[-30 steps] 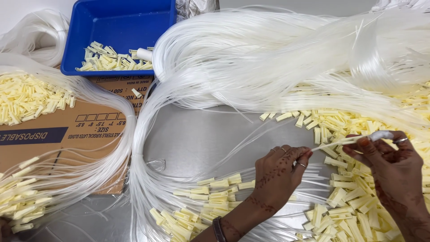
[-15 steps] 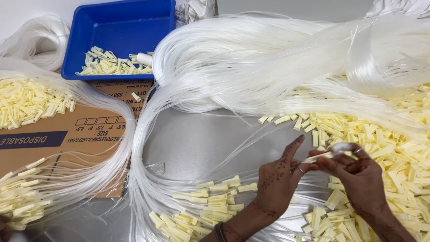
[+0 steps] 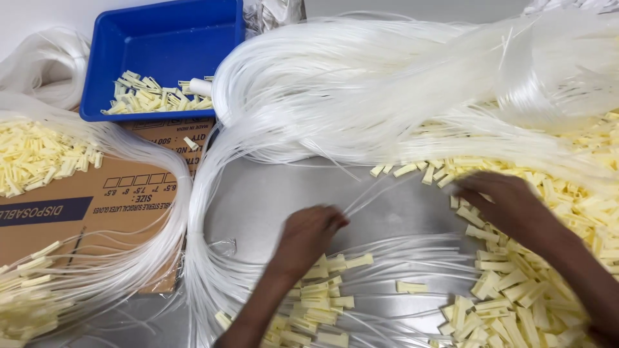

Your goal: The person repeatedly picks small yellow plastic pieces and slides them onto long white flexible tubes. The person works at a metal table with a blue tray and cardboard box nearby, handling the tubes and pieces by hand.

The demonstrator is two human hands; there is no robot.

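Observation:
My left hand (image 3: 311,233) hovers over the steel table (image 3: 271,200), its fingertips pinched together on a thin clear tube (image 3: 361,201) that runs up to the big bundle of clear tubes (image 3: 387,90). Under its wrist lies a small heap of pale yellow plastic clips (image 3: 322,296). My right hand (image 3: 512,207) is blurred, palm down on the large pile of yellow clips (image 3: 516,290) at the right. I cannot make out whether it holds anything.
A blue tray (image 3: 161,45) with yellow clips stands at the back left. A flat brown cardboard box (image 3: 97,200) lies at the left, with more clips (image 3: 39,161) and a loop of clear tubes (image 3: 167,238) on it.
My right hand has let its raised clip and tube go out of view and moved up onto the clip pile. My left hand has slid left and up along a tube.

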